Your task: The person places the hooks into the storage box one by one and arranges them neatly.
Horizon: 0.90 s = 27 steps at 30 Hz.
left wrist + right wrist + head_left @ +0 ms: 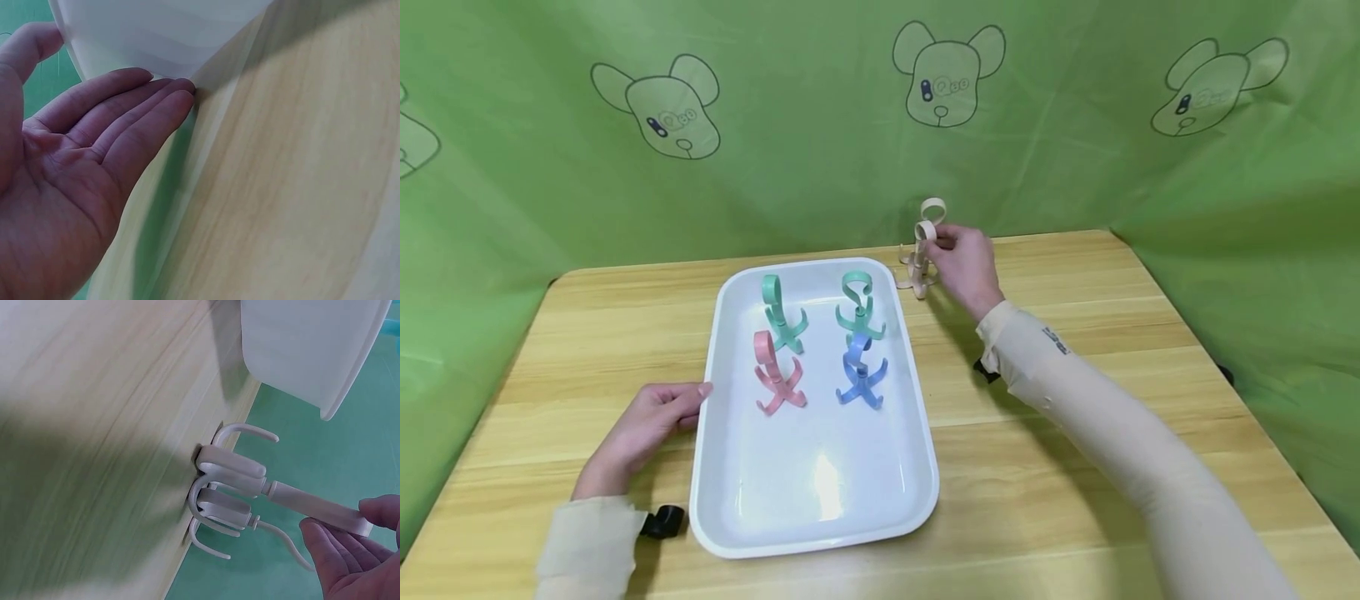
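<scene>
Partway, by my read. Four hooks stand in the white tray [782, 500]: first green hook [787, 335] at 11 o'clock, second green hook [861, 322] at 1, pink hook [781, 388] at 10, blue hook [862, 383] at 2. Probably two left: front beige hook [315, 505] and rear beige hook [224, 507], on the desk [1030, 408] off the tray's 1 o'clock corner. Right hand [967, 265] pinches the front one's loop, fingers nearly closed. Left hand [651, 417] holds the tray rim at 9, thumb over, fingers fairly straight underneath.

A curtained booth — green sheeting [805, 183] backs and flanks a wood-grain table [1037, 500].
</scene>
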Each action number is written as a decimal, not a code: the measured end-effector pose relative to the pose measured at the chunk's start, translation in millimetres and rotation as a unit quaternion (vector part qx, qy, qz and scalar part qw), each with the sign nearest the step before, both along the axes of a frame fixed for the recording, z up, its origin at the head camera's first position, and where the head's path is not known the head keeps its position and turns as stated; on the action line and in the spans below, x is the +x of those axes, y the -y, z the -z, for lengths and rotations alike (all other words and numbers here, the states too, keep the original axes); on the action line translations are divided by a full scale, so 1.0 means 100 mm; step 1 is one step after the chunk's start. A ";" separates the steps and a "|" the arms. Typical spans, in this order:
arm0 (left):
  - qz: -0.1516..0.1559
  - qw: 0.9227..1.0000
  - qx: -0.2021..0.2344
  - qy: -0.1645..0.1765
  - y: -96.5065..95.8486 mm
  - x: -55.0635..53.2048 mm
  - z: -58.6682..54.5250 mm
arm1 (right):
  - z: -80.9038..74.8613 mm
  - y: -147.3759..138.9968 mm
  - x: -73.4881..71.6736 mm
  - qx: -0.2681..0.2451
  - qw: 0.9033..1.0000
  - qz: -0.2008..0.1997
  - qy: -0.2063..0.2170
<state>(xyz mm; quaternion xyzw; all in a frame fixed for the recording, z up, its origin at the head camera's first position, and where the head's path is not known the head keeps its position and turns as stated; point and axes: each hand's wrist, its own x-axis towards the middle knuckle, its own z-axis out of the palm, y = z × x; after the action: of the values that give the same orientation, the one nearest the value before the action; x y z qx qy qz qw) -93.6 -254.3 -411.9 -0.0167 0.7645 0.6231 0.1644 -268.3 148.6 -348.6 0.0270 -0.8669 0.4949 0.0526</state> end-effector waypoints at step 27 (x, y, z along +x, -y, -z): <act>0.004 1.000 0.013 -0.012 0.01 0.01 -0.01 | -0.18 -0.34 0.21 -0.034 0.999 -0.016 0.002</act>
<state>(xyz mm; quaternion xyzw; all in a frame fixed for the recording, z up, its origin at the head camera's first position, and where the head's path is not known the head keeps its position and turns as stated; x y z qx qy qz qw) -92.3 -255.0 -410.6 -0.0037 0.7582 0.6326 0.1582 -247.0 182.2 -331.1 0.0382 -0.8492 0.5249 0.0434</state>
